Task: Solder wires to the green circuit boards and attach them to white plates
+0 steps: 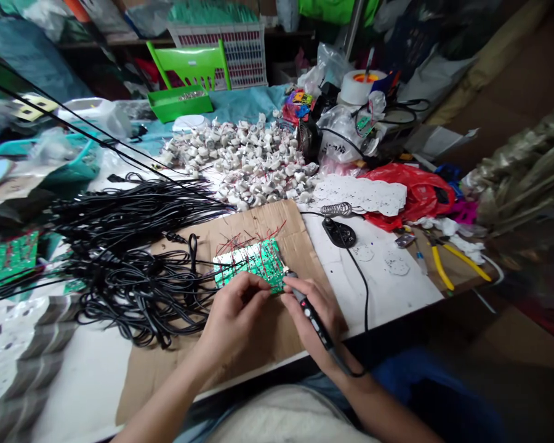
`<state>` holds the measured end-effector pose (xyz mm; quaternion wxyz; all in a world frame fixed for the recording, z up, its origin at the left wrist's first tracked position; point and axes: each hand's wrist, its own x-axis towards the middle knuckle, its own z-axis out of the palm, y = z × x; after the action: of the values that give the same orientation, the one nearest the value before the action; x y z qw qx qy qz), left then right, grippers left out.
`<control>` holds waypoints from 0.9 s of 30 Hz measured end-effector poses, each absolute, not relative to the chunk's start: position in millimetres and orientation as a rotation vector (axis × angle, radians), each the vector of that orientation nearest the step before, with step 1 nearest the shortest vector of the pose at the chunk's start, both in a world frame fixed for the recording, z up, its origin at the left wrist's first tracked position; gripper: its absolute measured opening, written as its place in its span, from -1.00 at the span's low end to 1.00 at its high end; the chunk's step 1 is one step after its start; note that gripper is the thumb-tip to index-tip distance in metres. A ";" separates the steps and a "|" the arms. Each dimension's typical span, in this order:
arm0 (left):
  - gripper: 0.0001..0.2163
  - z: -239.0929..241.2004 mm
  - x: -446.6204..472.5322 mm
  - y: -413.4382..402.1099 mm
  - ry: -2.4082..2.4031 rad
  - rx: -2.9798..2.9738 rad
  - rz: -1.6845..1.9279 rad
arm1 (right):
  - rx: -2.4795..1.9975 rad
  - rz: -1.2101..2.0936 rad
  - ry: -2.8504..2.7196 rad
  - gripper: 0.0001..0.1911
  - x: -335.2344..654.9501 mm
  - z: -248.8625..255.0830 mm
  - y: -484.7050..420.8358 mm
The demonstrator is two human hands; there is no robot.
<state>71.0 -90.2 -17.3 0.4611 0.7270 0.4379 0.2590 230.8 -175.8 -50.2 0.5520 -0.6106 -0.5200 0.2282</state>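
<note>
A green circuit board (pixel 253 261) with thin red wires lies on a sheet of brown cardboard (pixel 277 338). My left hand (pixel 235 311) rests at the board's near edge, its fingers pinched together on something too small to make out. My right hand (pixel 311 314) is closed round a black soldering iron (pixel 310 312), whose tip touches the board's right edge. The iron's black cord runs back along my wrist.
A tangle of black cables (pixel 133 258) lies to the left. A heap of small white parts (pixel 249 163) sits behind the cardboard. A soldering iron stand (pixel 339 231), yellow-handled pliers (pixel 445 261), a red bag (pixel 410 191) and a tape roll (pixel 362 86) are at the right.
</note>
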 end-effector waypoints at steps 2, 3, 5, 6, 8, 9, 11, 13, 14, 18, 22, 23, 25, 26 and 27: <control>-0.87 -17.1 69.6 -90.2 1.058 1.589 0.608 | -1.404 0.544 -1.248 -0.71 226.5 -49.7 -166.9; -0.85 -16.6 69.5 -90.4 1.045 1.502 0.592 | -1.388 0.559 -1.239 -0.69 224.8 -50.0 -163.5; -0.80 -15.2 70.1 -90.7 1.023 1.374 0.567 | -1.367 0.593 -1.208 -0.67 222.1 -50.9 -158.9; -0.79 -14.4 70.4 -90.7 1.015 1.332 0.563 | -1.363 0.609 -1.197 -0.67 221.0 -51.2 -157.5; -0.76 -13.2 70.6 -90.1 1.004 1.273 0.561 | -1.366 0.623 -1.183 -0.69 219.0 -51.5 -156.2; -0.75 -12.7 70.3 -89.4 1.000 1.250 0.554 | -1.372 0.622 -1.179 -0.70 218.0 -51.5 -156.0; -0.73 -11.6 68.4 -87.3 0.987 1.207 0.523 | -1.383 0.608 -1.168 -0.73 215.9 -51.4 -156.0; -0.71 -10.3 65.5 -84.5 0.967 1.165 0.475 | -1.381 0.594 -1.154 -0.74 213.9 -51.7 -155.9; -0.70 -9.7 63.8 -83.1 0.959 1.140 0.447 | -1.376 0.592 -1.152 -0.74 213.0 -52.0 -155.6; -0.69 -8.2 59.2 -78.8 0.932 1.036 0.376 | -1.353 0.589 -1.172 -0.75 210.7 -53.5 -153.3; -0.70 -10.3 58.7 -77.6 0.932 1.002 0.405 | -1.355 0.595 -1.165 -0.75 209.2 -55.0 -151.1; -0.70 -11.1 58.8 -77.6 0.936 1.001 0.425 | -1.360 0.604 -1.155 -0.74 208.6 -55.6 -150.9; -0.71 -12.7 58.5 -78.0 0.936 1.002 0.469 | -1.373 0.620 -1.128 -0.73 207.1 -56.8 -150.8; -0.71 -13.4 58.0 -78.2 0.929 1.003 0.489 | -1.379 0.629 -1.115 -0.72 206.3 -57.3 -150.7; -0.71 -14.0 57.4 -78.4 0.918 1.008 0.502 | -1.384 0.639 -1.105 -0.73 205.6 -57.6 -150.6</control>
<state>57.4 -78.4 -14.0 0.7477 0.4607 0.4197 0.2294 205.6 -150.6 -57.6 0.5886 -0.5943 -0.4744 0.2745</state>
